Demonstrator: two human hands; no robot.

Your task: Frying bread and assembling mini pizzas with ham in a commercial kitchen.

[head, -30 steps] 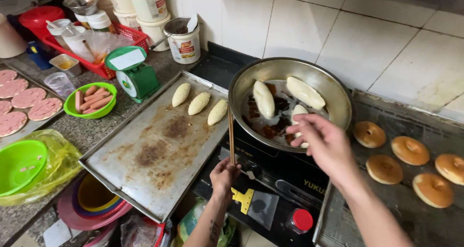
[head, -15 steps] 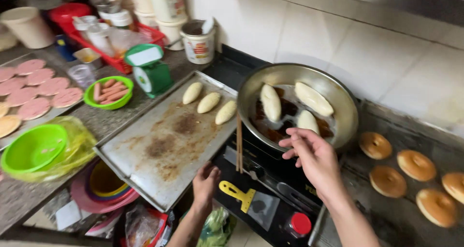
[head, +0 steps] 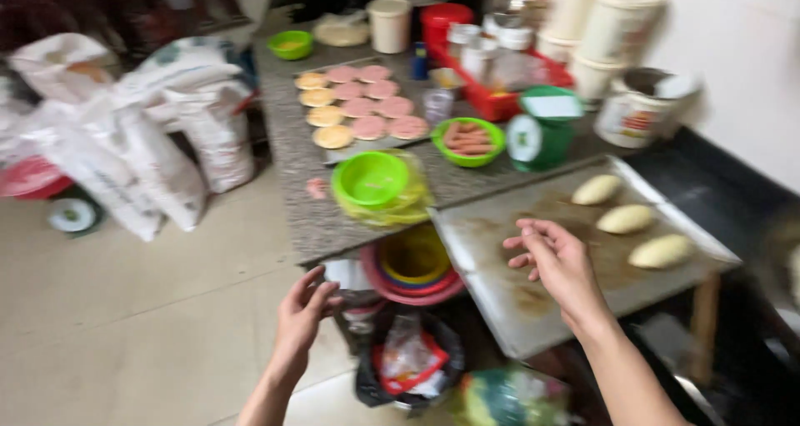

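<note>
The right hand (head: 557,263) hovers with empty, loosely spread fingers over a greasy rectangular metal baking tray (head: 500,284), where three pale oval dough pieces (head: 627,218) lie at its far end. The left hand (head: 302,311), fingers open and empty, hangs low beside stacked coloured plastic bowls (head: 412,268).

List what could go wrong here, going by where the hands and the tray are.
The metal tray sticks out past the counter edge, and the right hand hovers over that corner: a knock might tip it and roll the three dough pieces. The left hand reaches low near stacked bowls, which could topple.
</note>
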